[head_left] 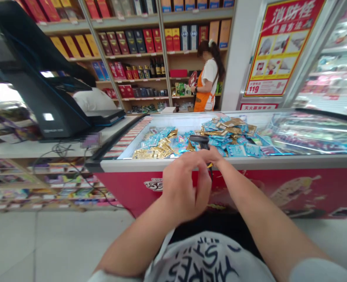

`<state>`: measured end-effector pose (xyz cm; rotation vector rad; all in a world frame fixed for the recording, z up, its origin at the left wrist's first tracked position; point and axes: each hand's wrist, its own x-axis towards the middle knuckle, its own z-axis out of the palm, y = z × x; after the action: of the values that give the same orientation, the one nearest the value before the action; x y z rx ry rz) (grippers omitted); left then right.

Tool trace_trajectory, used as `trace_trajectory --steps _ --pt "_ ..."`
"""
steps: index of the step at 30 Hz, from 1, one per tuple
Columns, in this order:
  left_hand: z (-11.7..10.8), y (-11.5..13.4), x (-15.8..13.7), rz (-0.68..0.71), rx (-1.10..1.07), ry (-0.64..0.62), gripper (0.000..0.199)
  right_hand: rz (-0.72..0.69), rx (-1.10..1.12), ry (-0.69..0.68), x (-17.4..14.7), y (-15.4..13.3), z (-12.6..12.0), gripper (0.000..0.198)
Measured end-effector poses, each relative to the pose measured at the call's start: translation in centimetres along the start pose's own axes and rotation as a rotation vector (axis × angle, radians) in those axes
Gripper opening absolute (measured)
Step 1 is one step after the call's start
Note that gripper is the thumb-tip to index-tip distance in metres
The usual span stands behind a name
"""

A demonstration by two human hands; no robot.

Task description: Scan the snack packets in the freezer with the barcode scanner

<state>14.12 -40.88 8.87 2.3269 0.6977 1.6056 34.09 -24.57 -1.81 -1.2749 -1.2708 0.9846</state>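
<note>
A dark handheld barcode scanner (201, 140) points away from me over the near edge of an ice cream chest freezer (267, 162). My right hand (216, 154) is closed around its handle, partly hidden behind my left. In front of it, my left hand (187, 186) is bent at the wrist, fingers curled together close to the right hand; what they hold, if anything, is hidden. A bit of yellow and a dark cord show just below the right hand. Inside the freezer lie blue wrapped packets (236, 150) and gold wrapped packets (154, 152).
At the left, a black checkout terminal (64, 105) stands on a counter (3, 150) with loose cables (63, 149). Beyond the freezer, a person in an orange apron (203, 92) stands by shelves of boxed bottles. Another person's white sleeve (94, 100) shows behind the terminal.
</note>
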Motion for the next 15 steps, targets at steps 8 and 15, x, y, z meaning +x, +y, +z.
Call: trace_trajectory --steps 8,15 --pt "-6.7 -23.1 1.9 -0.854 0.959 -0.046 0.077 -0.076 0.068 -0.036 0.8 0.5 0.2 0.017" --pt "-9.8 -26.9 1.3 -1.026 0.981 -0.171 0.054 -0.077 0.074 -0.050 0.9 0.6 0.2 0.017"
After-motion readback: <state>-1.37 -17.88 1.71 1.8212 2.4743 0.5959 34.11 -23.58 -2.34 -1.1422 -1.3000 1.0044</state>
